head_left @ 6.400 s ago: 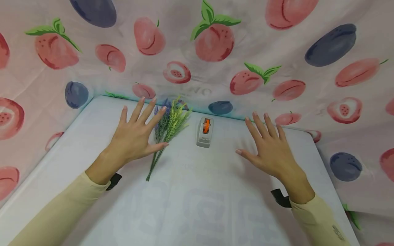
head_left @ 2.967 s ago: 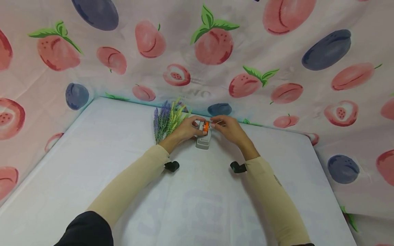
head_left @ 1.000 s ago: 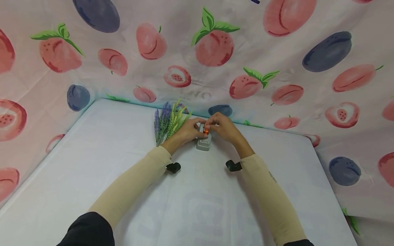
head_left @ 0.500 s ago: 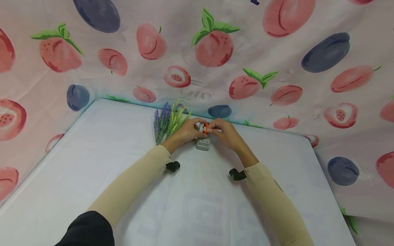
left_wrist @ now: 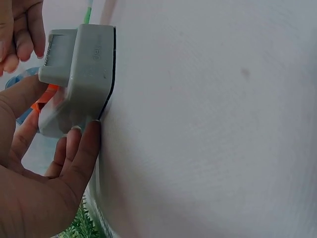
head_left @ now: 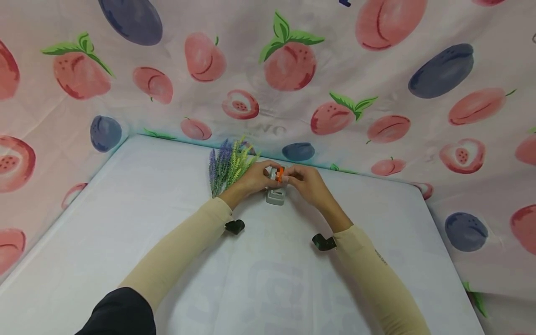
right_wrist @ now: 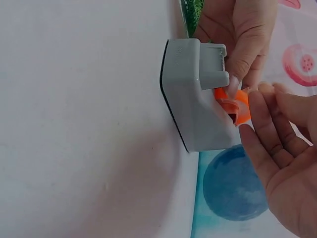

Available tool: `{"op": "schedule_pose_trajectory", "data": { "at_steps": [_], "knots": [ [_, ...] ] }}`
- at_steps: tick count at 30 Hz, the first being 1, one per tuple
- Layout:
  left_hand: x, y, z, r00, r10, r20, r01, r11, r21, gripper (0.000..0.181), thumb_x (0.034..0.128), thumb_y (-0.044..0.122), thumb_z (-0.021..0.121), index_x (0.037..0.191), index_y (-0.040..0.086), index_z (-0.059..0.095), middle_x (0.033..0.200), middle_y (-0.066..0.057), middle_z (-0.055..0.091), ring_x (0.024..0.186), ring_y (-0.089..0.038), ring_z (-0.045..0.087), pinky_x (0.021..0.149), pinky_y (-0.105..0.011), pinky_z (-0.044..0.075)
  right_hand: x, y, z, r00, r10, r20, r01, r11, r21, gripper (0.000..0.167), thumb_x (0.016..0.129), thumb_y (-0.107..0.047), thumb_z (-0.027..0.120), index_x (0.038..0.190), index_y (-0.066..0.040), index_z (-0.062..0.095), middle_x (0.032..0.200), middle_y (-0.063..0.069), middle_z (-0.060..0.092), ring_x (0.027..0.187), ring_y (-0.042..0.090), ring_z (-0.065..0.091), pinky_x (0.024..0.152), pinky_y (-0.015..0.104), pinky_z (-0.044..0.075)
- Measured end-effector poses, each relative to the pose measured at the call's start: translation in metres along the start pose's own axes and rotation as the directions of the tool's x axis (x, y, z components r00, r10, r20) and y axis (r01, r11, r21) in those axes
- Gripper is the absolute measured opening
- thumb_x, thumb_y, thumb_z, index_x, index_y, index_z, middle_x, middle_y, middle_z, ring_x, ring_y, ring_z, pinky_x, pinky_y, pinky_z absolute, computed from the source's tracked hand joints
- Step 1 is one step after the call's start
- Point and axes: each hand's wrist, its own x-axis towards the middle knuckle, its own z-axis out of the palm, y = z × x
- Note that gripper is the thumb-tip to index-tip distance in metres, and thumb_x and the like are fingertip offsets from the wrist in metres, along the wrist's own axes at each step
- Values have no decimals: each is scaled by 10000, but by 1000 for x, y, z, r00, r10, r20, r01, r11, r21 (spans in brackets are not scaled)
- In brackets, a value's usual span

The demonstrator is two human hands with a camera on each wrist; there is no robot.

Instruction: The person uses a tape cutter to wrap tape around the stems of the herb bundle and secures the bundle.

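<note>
A grey tape dispenser (head_left: 275,197) stands on the white table near its back edge, with an orange-cored tape roll (right_wrist: 241,106) in its well. My left hand (head_left: 254,177) is at the dispenser's left side; its thumb and a finger grip the roll, and other fingertips touch the grey side in the left wrist view. On the right, my right hand (head_left: 309,183) has thumb and forefinger pinched together at the roll's edge. Thin clear tape seems to lie between them, though it is hard to make out. The fingers partly hide the roll.
A bunch of artificial lavender (head_left: 228,163), purple and yellow-green, lies left of the dispenser, partly behind my left wrist. A fruit-print cloth (head_left: 268,107) rises right behind the white table (head_left: 268,270).
Both hands came in from spread positions to the dispenser. Lately my right hand has lowered slightly from above the roll to its right side, while my left hand has stayed in place.
</note>
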Motion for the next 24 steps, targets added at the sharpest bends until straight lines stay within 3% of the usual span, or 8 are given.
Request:
{"op": "schedule_pose_trajectory", "data": {
  "at_steps": [6, 14, 20, 24],
  "knots": [
    [-1, 1, 0, 1000, -16, -3, 16, 1000, -6, 548, 891, 189, 809, 1397, 204, 600, 1211, -99, 592, 901, -232, 542, 686, -350, 493, 0, 4, -2, 1000, 9, -16, -7, 997, 82, 456, 1048, -173, 586, 1498, -185, 516, 927, 93, 754, 937, 214, 738, 927, 433, 562],
    [-1, 0, 0, 1000, -12, 7, 12, 1000, -1, 565, 884, 186, 816, 1404, 203, 595, 1038, -145, 614, 790, -224, 554, 713, -404, 531, 2, 6, 0, 998, 50, -32, -46, 991, 127, 473, 976, -102, 684, 1435, -81, 575, 838, 115, 756, 860, 238, 735, 847, 411, 580],
    [0, -1, 0, 1000, -7, 7, 7, 1000, -8, 532, 890, 142, 805, 1381, 208, 611, 1021, -163, 618, 795, -263, 582, 705, -393, 538, 0, 3, -1, 997, 81, 9, -81, 981, 175, 490, 930, -152, 760, 1393, -89, 611, 935, 119, 770, 922, 267, 733, 880, 421, 569],
    [0, -1, 0, 1000, -3, 1, 3, 1000, 7, 547, 876, 157, 821, 1379, 209, 614, 1039, -158, 620, 796, -240, 571, 663, -336, 509, -1, 3, 0, 994, 110, 15, -111, 973, 203, 477, 920, -140, 769, 1371, -79, 627, 1012, 141, 755, 976, 377, 711, 908, 491, 561]
  ]
}}
